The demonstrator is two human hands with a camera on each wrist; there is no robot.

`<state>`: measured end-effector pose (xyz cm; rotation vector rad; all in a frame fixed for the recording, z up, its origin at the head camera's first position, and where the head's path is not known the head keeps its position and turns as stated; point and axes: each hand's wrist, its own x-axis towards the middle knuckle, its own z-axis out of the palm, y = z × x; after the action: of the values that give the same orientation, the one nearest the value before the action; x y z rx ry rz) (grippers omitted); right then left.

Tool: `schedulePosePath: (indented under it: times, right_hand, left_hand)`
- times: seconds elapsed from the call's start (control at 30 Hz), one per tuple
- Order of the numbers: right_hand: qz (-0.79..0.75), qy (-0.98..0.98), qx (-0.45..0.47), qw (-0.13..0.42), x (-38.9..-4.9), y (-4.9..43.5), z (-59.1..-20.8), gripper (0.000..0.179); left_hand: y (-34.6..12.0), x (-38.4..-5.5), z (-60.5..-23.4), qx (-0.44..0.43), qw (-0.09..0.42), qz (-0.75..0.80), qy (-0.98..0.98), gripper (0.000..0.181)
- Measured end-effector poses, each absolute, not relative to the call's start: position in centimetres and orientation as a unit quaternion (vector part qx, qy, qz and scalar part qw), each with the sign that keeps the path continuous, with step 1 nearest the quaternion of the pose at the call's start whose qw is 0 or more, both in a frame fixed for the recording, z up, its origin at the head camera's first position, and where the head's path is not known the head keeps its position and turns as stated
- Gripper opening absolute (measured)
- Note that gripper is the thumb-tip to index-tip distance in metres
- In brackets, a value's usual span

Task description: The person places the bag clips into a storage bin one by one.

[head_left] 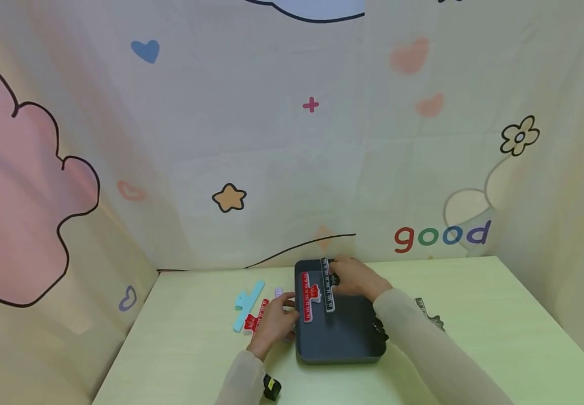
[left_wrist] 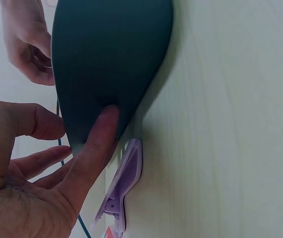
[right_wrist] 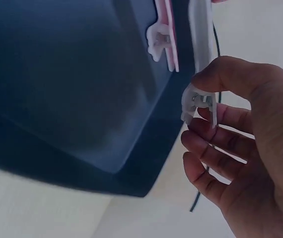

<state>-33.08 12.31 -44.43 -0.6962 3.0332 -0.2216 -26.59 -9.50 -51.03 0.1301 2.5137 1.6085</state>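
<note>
A dark grey tray (head_left: 342,343) lies on the table, with a red clip (head_left: 307,298) inside near its left wall. My right hand (head_left: 357,278) pinches a black ruler-patterned clip (head_left: 327,287) by its handle over the tray's far part; whether it touches the tray I cannot tell. In the right wrist view the handle end of this clip (right_wrist: 199,101) sits between thumb and fingers. My left hand (head_left: 274,323) rests its fairly straight fingers against the tray's left outer wall (left_wrist: 106,64). Close under that hand is a purple clip (left_wrist: 124,178), mostly hidden in the head view.
Left of the tray lie a light blue clip (head_left: 248,306) and another red clip (head_left: 258,318), partly behind my left hand. A black patterned clip (head_left: 429,315) lies right of my right sleeve. A patterned curtain (head_left: 292,169) hangs behind the table.
</note>
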Motion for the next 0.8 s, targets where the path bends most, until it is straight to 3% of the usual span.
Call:
schedulePosePath:
  times: [0.33, 0.8]
  right_hand:
    - [-0.050, 0.977, -0.191, 0.074, -34.6, 11.8, -45.8, 0.044]
    - [-0.063, 0.980, -0.158, 0.104, -35.3, 11.2, -47.6, 0.032]
  left_hand:
    - [-9.4, -26.9, -51.1, 0.042, 0.076, 0.537, 0.839, 0.053]
    - [-9.6, -27.0, -51.6, 0.044, 0.069, 0.536, 0.840, 0.052]
